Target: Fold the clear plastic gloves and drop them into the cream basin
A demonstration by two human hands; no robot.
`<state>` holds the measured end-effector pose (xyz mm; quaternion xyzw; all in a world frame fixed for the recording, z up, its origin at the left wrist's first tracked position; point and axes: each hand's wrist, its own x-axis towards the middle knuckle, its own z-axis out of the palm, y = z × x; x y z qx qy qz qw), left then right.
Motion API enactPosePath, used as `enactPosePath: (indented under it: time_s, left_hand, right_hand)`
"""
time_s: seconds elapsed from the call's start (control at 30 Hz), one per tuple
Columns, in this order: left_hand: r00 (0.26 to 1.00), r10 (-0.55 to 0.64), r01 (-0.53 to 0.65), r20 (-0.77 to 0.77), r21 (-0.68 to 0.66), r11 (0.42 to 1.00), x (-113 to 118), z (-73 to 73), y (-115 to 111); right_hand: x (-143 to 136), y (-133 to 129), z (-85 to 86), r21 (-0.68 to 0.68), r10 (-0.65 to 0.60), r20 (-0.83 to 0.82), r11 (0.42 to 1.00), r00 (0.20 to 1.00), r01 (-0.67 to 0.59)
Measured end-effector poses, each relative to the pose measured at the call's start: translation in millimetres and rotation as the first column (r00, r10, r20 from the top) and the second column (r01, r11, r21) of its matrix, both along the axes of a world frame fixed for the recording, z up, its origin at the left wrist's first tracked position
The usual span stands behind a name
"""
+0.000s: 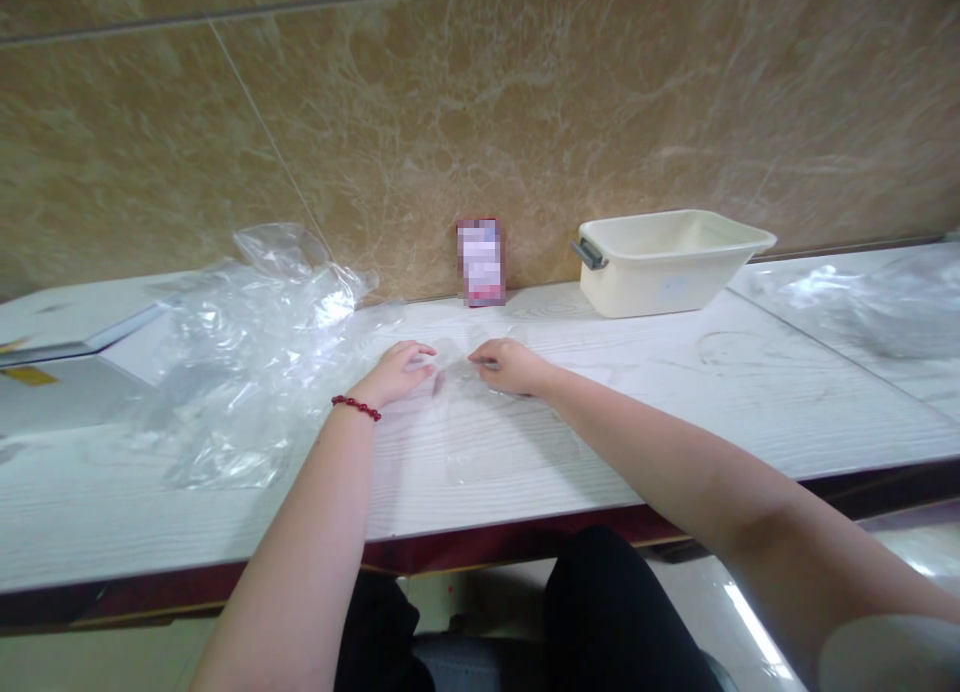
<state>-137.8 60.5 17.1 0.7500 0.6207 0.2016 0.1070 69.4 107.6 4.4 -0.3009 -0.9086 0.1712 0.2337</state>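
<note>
A thin clear plastic bag point(499, 447) lies flat on the white wood-grain table in front of me, its edges hard to see. My right hand point(511, 365) has its fingers pinched together at the upper part of this bag. To the left, my left hand point(399, 370) hovers at or just over the tabletop, with thumb and fingers slightly bent and apart and nothing visible between them. A red bead bracelet point(357, 407) circles my left wrist. Beside that hand spreads a loose heap of crumpled clear plastic bags point(247, 372).
A cream plastic bin point(645, 282) with a grey handle stands at the back right. A blurred red-and-white packet point(482, 264) leans on the marble wall. More clear plastic point(892, 302) lies far right; a white box point(67, 382) sits far left. The table's front edge is near my knees.
</note>
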Motion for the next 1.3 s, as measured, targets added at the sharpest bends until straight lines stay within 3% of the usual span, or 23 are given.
enactPosePath:
  time_s: [0.13,0.43,0.6,0.9,1.1,1.3]
  left_hand:
    - [0.997,-0.029,0.026,-0.077,-0.043,0.999,2.2,2.7,-6.0]
    - [0.942,0.185,-0.211,-0.28,-0.065,0.975,48.8,7.1,-27.1]
    - [0.912,0.245,-0.287,-0.328,-0.085,0.954,51.8,4.7,-26.0]
    - [0.982,0.154,-0.173,-0.111,-0.183,0.968,15.6,10.9,-18.0]
    - [0.973,0.055,-0.064,-0.225,-0.035,0.997,5.1,9.9,-13.9]
    - [0.968,-0.03,-0.009,-0.251,-0.156,0.988,13.1,3.1,-17.1]
  right_hand:
    - [0.6,1.8,0.2,0.064,0.065,0.034,0.996,0.997,-0.067]
    - [-0.4,-4.4,5.1,0.078,0.1,0.076,0.991,0.992,-0.106]
    - [-1.3,-4.9,5.3,0.08,0.109,0.076,0.99,0.991,-0.115]
    - [0.2,-0.2,1.4,0.126,0.105,0.07,0.986,0.992,-0.113]
    - [-0.1,0.9,0.2,0.119,0.095,0.075,0.987,0.993,-0.103]
    - [0.3,0.2,1.8,0.132,0.07,0.073,0.988,0.995,-0.079]
